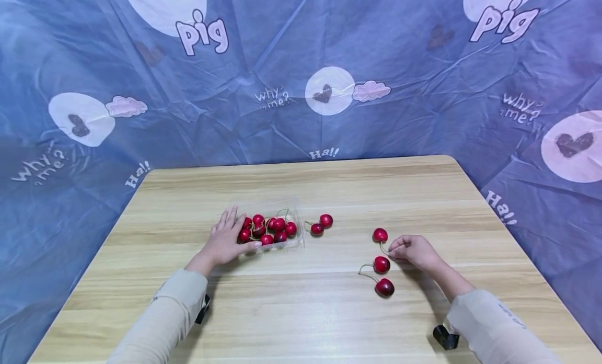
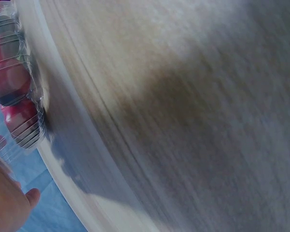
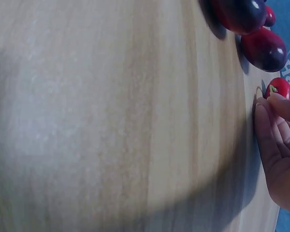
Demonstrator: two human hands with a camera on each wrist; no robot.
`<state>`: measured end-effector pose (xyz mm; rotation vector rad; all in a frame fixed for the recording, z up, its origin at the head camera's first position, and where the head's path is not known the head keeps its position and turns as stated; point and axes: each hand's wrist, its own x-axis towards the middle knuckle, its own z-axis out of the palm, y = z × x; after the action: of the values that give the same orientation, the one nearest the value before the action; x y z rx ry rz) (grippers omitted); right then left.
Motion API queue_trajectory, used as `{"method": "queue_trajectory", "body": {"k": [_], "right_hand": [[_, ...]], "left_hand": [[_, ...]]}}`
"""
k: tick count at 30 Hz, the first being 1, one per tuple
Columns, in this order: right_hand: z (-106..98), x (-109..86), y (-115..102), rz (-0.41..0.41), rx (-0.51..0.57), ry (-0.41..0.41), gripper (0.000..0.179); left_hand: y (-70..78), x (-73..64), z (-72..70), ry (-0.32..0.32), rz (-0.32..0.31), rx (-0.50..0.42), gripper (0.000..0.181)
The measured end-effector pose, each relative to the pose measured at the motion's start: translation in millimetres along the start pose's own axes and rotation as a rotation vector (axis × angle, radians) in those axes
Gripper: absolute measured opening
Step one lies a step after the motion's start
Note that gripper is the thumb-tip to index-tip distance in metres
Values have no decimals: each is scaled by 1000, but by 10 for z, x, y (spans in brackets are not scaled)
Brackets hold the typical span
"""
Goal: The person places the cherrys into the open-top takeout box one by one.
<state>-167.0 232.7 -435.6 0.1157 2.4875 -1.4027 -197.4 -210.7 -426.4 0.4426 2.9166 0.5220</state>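
Observation:
A clear plastic box (image 1: 300, 239) full of red cherries stands left of centre on the table. My left hand (image 1: 227, 239) rests against its left end, fingers spread towards the back and thumb along the near side. In the left wrist view, dark red cherries (image 2: 10, 82) show through the box's ribbed wall. On the right, my right hand (image 1: 414, 251) pinches the stem of a cherry (image 1: 380, 235), which lies on the table. The same cherry (image 3: 279, 89) appears just beyond the fingertips in the right wrist view.
Nearer me lie two more stemmed cherries, one (image 1: 381, 264) behind the other (image 1: 384, 287). Two cherries (image 1: 317, 229) sit just right of the box. The wooden table (image 1: 291, 311) ends at the back against a blue printed cloth (image 1: 263, 128).

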Motion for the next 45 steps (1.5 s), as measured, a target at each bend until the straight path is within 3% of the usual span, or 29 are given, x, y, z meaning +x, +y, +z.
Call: {"method": "queue_trajectory", "body": {"k": [20, 45], "right_hand": [[6, -21, -358, -114, 19, 49, 19], [382, 118, -787, -205, 225, -22, 18]], "left_hand": [[0, -3, -15, -3, -4, -9, 95], [-19, 0, -11, -3, 7, 0, 95]]}}
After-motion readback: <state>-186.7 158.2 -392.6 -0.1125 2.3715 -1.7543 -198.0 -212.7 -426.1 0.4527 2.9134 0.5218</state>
